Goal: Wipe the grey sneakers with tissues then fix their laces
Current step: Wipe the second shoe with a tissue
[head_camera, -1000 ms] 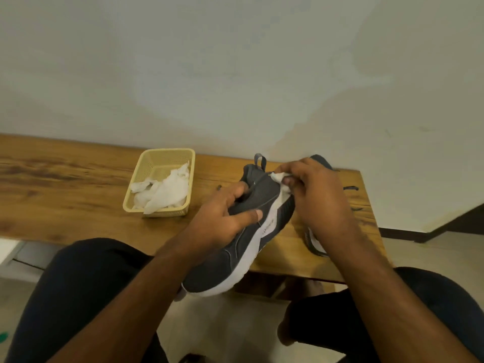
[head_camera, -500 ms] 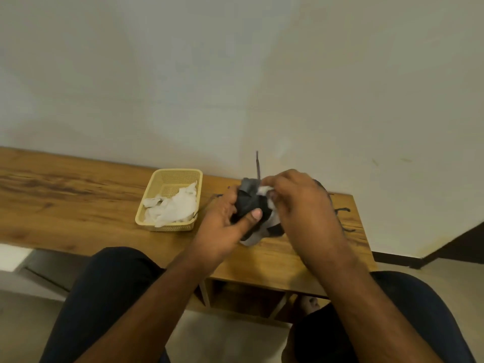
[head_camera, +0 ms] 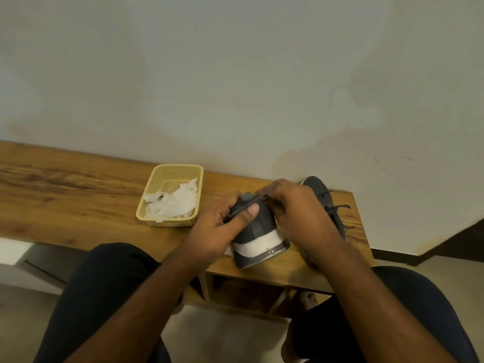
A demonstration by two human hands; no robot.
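I hold one grey sneaker with a white sole above the bench's front edge, its heel turned toward me. My left hand grips its left side, thumb across the heel collar. My right hand is curled over the top right of the shoe, fingertips pressed at the collar. The tissue it holds is hidden under the fingers. A thin dark strand runs across the heel under my left thumb. The second grey sneaker lies on the bench behind my right hand, its dark laces loose.
A yellow mesh basket with crumpled white tissues stands on the wooden bench left of the shoes. The wall runs directly behind the bench. My knees are below the bench's front edge.
The sneaker has been turned from lying sideways with its toe toward me to heel toward me. Both hands stayed on it, and the tissue is no longer visible.
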